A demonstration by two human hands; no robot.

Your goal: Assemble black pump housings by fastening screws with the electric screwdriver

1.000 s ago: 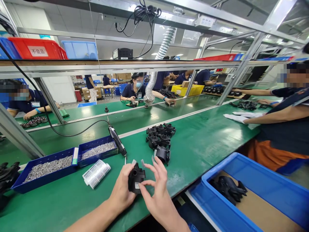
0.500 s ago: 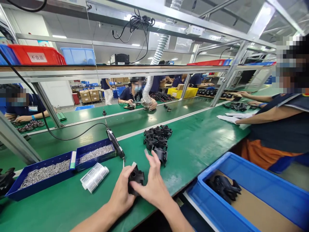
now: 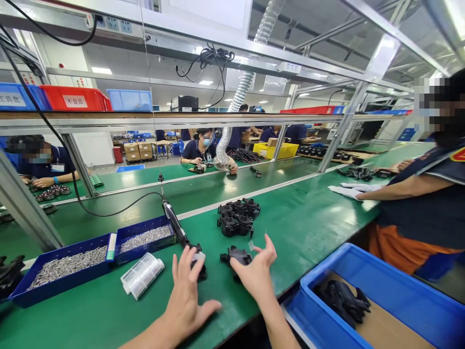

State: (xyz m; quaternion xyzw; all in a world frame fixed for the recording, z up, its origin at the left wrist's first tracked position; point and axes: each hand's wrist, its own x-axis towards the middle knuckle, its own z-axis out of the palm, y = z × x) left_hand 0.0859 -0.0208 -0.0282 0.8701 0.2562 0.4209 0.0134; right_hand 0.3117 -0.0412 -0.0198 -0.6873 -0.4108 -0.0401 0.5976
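My left hand (image 3: 183,293) has its fingers and thumb spread, holding nothing. Just beyond its fingertips, a black plastic housing (image 3: 200,271) stands on the green bench, partly hidden by the hand. My right hand (image 3: 256,274) pinches another black plastic housing (image 3: 235,256) low over the bench; whether it touches the surface I cannot tell. Whitish covers show on an index finger of each hand. An electric screwdriver (image 3: 174,220) hangs tilted on its cable, its lower end close to the left housing. Farther back sits a cluster of several black housings (image 3: 238,215).
Blue trays of long screws (image 3: 69,264) and small screws (image 3: 145,237) lie left, beside a clear plastic compartment box (image 3: 142,275). A blue bin (image 3: 308,283) with black parts stands right. A co-worker's white-gloved hands (image 3: 348,190) rest on the bench farther right.
My hands have parted. The housing held between them now stands by my left hand, which has opened. My right hand has taken the nearest housing from the cluster and drawn it closer.
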